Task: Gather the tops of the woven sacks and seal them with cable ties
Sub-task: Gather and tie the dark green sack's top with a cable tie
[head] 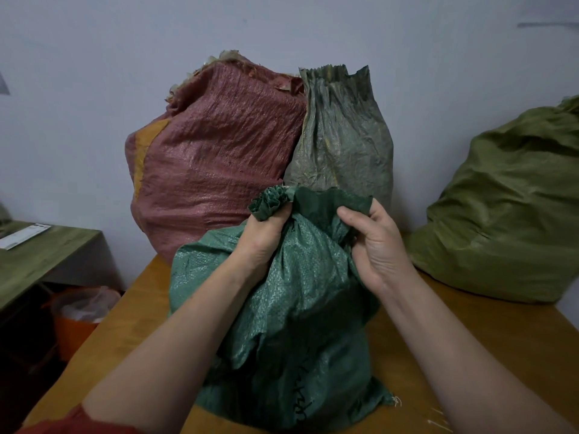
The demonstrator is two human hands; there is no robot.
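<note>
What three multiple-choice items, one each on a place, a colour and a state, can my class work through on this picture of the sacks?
1. Where is the orange bin?
A on the floor, left of the wooden table
B on that table
C on top of a sack

2. What colour is the sack that the left hand and right hand hold?
A red
B dark green
C white

3. That sack's top is:
A shut with a cable tie
B lying flat, untouched
C partly bunched, no tie on it

Answers:
1 A: the bin shows low beside the table's left edge.
2 B: both hands have a grip on dark green weave.
3 C: the left hand holds a pleated bunch, the right pinches loose rim, and no tie shows.
</note>
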